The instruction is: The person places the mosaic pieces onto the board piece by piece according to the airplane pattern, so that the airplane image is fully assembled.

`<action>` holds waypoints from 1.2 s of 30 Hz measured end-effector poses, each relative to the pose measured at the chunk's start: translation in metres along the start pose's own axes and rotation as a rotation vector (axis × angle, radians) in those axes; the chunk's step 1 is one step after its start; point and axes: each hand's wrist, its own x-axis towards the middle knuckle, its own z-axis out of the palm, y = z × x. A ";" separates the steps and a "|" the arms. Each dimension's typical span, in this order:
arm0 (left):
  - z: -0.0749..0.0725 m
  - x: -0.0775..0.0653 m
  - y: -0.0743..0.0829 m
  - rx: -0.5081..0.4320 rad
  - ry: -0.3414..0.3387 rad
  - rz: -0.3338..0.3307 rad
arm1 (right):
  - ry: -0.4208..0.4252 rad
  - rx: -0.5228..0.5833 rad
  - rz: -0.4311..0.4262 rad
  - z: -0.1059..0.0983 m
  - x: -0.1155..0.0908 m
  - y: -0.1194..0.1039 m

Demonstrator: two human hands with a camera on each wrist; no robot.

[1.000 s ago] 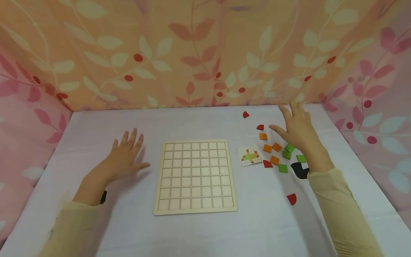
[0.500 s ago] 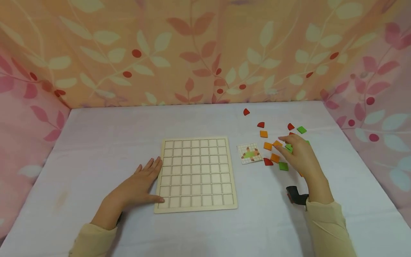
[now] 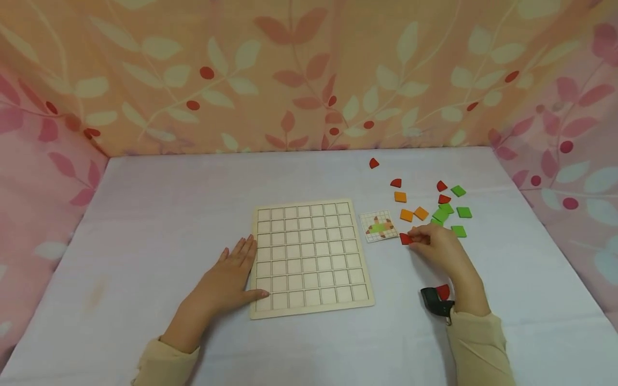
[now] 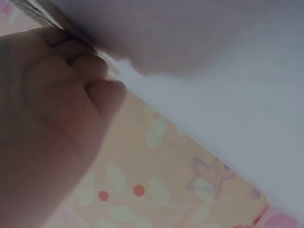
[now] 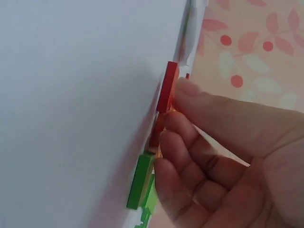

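In the head view my left hand (image 3: 222, 292) lies along the left edge of a pale wooden grid board (image 3: 309, 260), its fingers straight and the thumb resting over the rim. My right hand (image 3: 441, 249) is among the small coloured tiles, fingers bent. Its thumb and fingertips touch a red quarter-round tile (image 3: 404, 239) beside the pattern card (image 3: 379, 225). In the right wrist view the thumb meets that red tile (image 5: 167, 88), and the other fingertips sit by an orange tile (image 5: 157, 130) and a green tile (image 5: 141, 180). Whether anything is pinched is unclear.
Several green tiles (image 3: 464, 212), orange squares (image 3: 400, 197) and red quarter-rounds (image 3: 396, 183) lie loose on the white cloth. Another red tile (image 3: 442, 291) shows past the black wrist mount (image 3: 436, 303). A leaf-patterned curtain (image 3: 299, 75) stands along the back of the table.
My left hand came down and right onto the board's edge, and the board has shifted slightly right and turned. My right hand came down toward me, from above the tiles to the red tile.
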 end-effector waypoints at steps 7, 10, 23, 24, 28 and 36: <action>-0.007 0.005 0.008 -0.064 -0.021 -0.031 | 0.003 -0.002 0.059 0.005 0.002 -0.006; -0.008 0.005 0.011 -0.077 -0.018 -0.023 | -0.003 -0.004 0.069 0.006 0.001 -0.007; -0.011 0.008 0.010 -0.084 -0.064 -0.042 | -0.008 0.005 0.082 0.009 0.006 -0.009; -0.012 0.008 0.009 -0.081 -0.067 -0.045 | -0.010 0.014 0.086 0.008 0.007 -0.010; -0.015 0.010 0.006 -0.059 -0.067 -0.036 | -0.018 0.041 0.106 0.007 0.010 -0.011; -0.015 0.012 0.010 -0.058 -0.058 -0.020 | -0.006 0.078 0.069 -0.001 0.002 -0.012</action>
